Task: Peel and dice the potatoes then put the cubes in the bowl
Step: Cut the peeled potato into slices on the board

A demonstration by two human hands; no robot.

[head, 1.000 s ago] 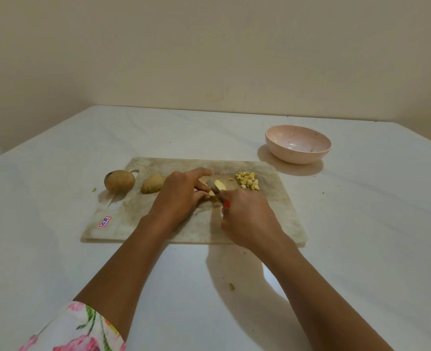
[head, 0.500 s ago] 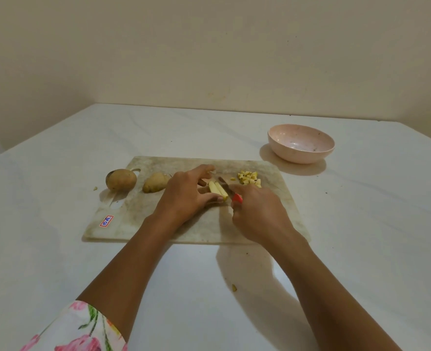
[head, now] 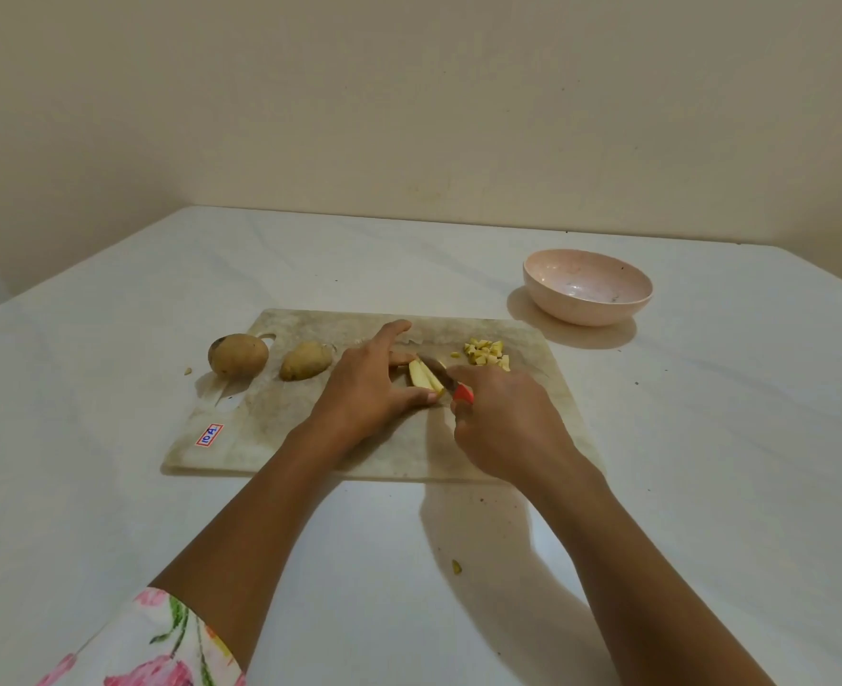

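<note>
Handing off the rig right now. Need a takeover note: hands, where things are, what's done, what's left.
Left hand steadies the potato strips on the cutting board.
Right hand grips the knife, blade beside the strips.
Cube pile lies at the board's far right. The bowl stands beyond that corner, with no cubes in it.
Round potato sits at the board's left edge, oval potato beside it; both look unpeeled.
Done: some potato diced, some cut into strips.
Left: dice the strips, peel and dice the two potatoes, move all cubes to the bowl.
</note>
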